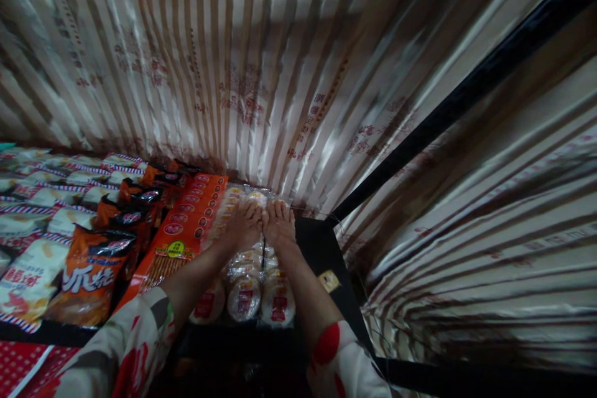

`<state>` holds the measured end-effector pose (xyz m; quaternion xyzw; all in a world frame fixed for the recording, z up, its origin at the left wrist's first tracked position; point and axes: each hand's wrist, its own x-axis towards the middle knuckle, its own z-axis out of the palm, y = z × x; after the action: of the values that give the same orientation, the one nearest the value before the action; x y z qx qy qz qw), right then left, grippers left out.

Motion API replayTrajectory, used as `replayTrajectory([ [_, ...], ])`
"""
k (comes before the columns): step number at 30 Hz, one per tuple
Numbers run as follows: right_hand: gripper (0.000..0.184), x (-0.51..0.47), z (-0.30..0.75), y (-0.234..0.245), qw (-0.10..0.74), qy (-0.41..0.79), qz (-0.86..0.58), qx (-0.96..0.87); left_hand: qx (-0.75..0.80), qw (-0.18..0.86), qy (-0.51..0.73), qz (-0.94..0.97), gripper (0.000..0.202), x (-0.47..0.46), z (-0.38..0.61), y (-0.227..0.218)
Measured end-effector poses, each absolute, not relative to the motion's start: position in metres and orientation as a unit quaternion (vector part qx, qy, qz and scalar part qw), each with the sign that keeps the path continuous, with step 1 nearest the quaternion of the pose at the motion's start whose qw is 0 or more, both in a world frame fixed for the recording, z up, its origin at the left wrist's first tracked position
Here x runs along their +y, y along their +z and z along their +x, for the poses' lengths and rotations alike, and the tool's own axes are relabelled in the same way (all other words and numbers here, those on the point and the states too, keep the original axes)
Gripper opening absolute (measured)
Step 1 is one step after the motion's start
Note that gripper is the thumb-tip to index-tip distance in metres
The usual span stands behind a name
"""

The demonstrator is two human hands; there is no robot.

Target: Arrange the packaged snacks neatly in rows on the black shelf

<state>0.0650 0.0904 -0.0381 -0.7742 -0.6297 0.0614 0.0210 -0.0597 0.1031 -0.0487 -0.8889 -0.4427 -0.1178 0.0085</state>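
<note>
Rows of round, pale crackers in clear wrap (pixel 244 298) stand on edge on a dark shelf (pixel 321 239), their front faces showing red labels. My left hand (pixel 245 224) reaches over the middle row near its far end, fingers stretched forward over the packs. Beside it, my right hand (pixel 278 224) lies on the far end of the right row, fingers also extended. The two hands nearly touch. Neither hand is wrapped around a pack. The wrapped packs directly under my palms are hidden.
To the left are orange packets of sticks (pixel 191 211), orange-and-black snack bags (pixel 93 273) and several rows of white bags (pixel 32 280). A small yellowish piece (pixel 329 281) lies on the shelf at right. A black post (pixel 448 99) slants past the striped curtain (pixel 261 43).
</note>
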Motion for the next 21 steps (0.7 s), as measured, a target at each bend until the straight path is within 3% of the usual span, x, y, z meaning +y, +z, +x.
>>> replayTrajectory([
  [9, 0.059, 0.066, 0.076, -0.012, 0.086, 0.039, -0.782, -0.616, -0.425, -0.003, -0.147, -0.893, 0.046, 0.085, -0.059, -0.034],
  [16, 0.056, 0.04, 0.09, -0.01, 0.089, 0.085, -0.754, -0.646, -0.368, -0.001, -0.198, -0.908, 0.05, -0.006, -0.039, -0.042],
  [21, 0.056, 0.038, 0.096, -0.017, 0.09, 0.101, -0.74, -0.658, -0.329, -0.054, -0.214, -0.918, 0.051, -0.064, -0.036, -0.056],
])
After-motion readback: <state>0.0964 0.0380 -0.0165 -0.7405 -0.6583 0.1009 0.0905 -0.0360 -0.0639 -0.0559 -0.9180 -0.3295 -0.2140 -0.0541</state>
